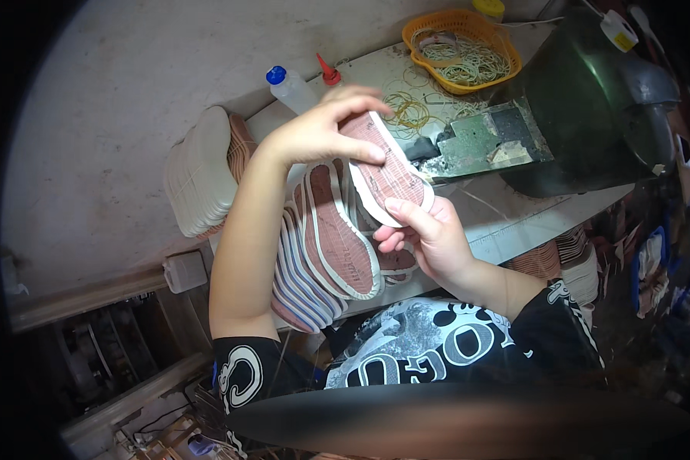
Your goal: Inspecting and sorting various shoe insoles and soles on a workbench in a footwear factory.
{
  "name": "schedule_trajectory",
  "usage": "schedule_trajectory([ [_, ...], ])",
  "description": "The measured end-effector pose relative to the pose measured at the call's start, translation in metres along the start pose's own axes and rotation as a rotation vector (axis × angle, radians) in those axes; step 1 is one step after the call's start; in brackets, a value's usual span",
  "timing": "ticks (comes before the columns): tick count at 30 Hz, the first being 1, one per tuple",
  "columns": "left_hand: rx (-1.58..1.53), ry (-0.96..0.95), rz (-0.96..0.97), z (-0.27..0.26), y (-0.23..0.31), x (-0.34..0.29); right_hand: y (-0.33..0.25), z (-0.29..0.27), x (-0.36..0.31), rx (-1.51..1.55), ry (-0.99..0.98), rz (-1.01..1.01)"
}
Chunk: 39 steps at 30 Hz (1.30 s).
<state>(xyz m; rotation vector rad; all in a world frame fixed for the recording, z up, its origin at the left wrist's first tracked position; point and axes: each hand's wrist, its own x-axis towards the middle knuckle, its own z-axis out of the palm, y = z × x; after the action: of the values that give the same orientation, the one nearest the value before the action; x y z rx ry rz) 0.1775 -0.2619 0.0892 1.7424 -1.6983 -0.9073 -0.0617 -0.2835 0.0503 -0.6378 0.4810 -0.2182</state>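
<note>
Holding a flat shoe insole [385, 170] between both hands, I see its reddish, grainy face edged by a pale rim. My left hand [326, 130] pinches the upper end with fingers closed over it; my right hand [429, 234] grips the lower edge, its palm hiding that end. Long axis runs from 11 to 5 o'clock. Below at 7 o'clock lies a fanned stack of insoles [322, 253], partly covered by my forearm. At 1 o'clock sits an orange basket [506, 54] of rubber bands.

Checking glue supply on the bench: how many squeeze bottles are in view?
2. A blue-capped squeeze bottle and, right of it, a red nozzle tip, both just behind the left hand. The red-tipped bottle's body is hidden; others may be too.
</note>
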Motion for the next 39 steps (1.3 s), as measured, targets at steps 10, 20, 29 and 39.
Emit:
schedule_trajectory([
  [10,0.036,-0.315,-0.295,-0.018,0.027,0.006,-0.02,0.006,0.006,-0.077,0.002,0.083],
  [20,-0.35,-0.152,-0.471,0.024,0.046,-0.04,-0.028,0.0,0.007,-0.071,-0.058,0.127],
  [29,-0.566,0.072,-0.635,0.051,0.069,-0.05,-0.033,-0.004,0.003,-0.234,-0.09,0.088],
  [39,-0.581,0.196,-0.665,0.056,0.068,-0.046,-0.068,-0.046,-0.05,-0.487,-0.349,0.116],
])
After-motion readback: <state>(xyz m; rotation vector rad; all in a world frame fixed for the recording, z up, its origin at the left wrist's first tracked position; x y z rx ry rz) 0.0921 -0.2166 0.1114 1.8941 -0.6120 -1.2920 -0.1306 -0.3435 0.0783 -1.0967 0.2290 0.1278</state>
